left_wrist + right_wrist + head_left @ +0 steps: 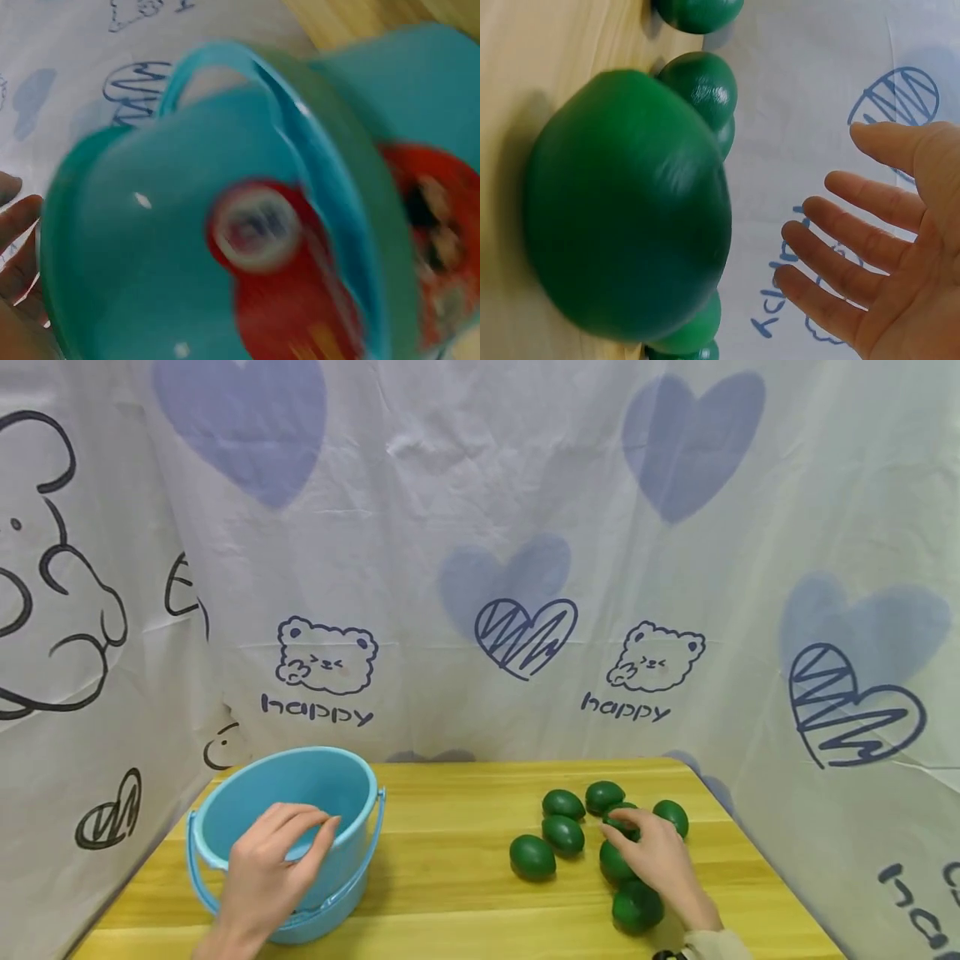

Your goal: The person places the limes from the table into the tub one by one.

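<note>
A light blue bucket stands at the left of the table, its handle hanging down the side. My left hand is over the bucket's near rim, thumb and fingers bent and apart with nothing between them. In the left wrist view its fingers show beside the rim. Several green limes lie loose at the table's right. Among them hovers my right hand, hiding part of a lime. The right wrist view shows that hand's fingers spread and holding nothing, with one large lime close to the camera.
The yellow wood-grain table carries everything. A pale cloth printed with hearts and bears hangs behind and along both sides. Red cartoon pictures decorate the bucket's outer wall.
</note>
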`<action>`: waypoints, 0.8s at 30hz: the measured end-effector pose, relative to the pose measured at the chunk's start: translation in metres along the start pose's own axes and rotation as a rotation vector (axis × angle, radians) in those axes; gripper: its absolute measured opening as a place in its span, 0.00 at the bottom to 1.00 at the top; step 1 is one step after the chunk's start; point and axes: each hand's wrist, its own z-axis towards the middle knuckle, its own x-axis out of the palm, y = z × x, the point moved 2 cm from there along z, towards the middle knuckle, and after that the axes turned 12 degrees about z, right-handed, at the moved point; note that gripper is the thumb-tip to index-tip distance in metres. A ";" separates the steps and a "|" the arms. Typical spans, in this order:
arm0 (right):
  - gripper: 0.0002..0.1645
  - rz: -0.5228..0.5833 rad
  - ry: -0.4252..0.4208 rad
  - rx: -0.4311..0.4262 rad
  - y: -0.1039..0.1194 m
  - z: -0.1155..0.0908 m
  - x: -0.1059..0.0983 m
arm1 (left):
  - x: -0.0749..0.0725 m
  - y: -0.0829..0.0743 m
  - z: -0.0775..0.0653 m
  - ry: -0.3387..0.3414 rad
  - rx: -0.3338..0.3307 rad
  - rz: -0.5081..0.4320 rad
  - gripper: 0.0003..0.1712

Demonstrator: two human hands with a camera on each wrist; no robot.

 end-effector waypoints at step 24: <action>0.25 0.055 0.021 0.124 -0.033 -0.013 -0.016 | -0.037 0.067 -0.041 0.083 -0.004 0.169 0.44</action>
